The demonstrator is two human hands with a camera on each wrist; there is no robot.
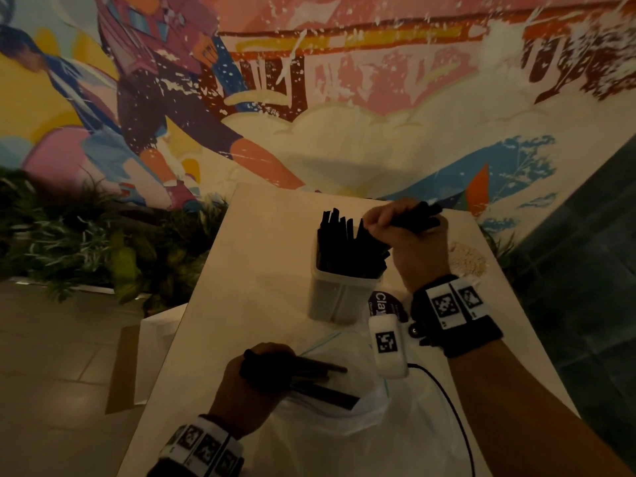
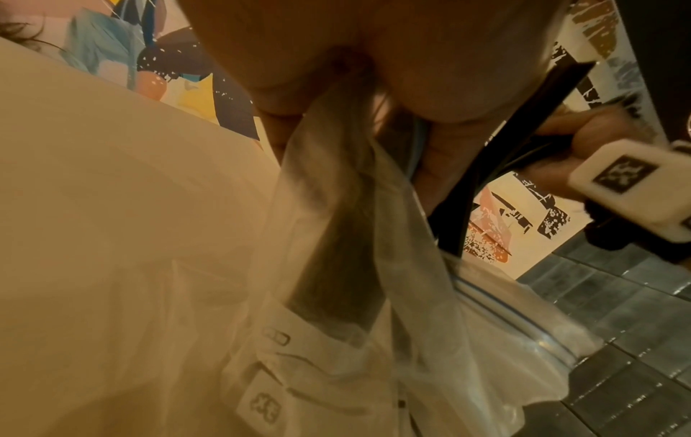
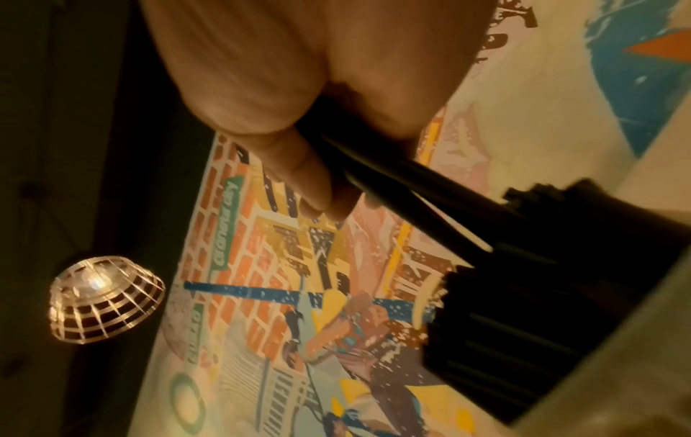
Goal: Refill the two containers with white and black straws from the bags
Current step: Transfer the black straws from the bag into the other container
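Observation:
A translucent container (image 1: 335, 297) stands mid-table, packed with upright black straws (image 1: 347, 246). My right hand (image 1: 399, 228) grips a small bunch of black straws (image 1: 418, 216) at the container's far right rim; in the right wrist view the straws (image 3: 392, 183) slant down from my fingers (image 3: 299, 171) into the packed bundle. Near the front edge, my left hand (image 1: 261, 373) grips the mouth of a clear zip bag (image 1: 347, 404) together with a few black straws (image 1: 320, 368) that stick out of it. The bag's plastic (image 2: 359, 236) hangs from that hand. No white straws or second container show.
The pale table (image 1: 247, 270) is narrow, its left edge dropping to the floor (image 1: 69, 356) and plants (image 1: 86, 235). A purple-labelled item (image 1: 382, 302) lies beside the container, a beige powdery patch (image 1: 469, 259) at the far right. A black cable (image 1: 447, 404) crosses the bag. Mural wall (image 1: 344, 98) behind.

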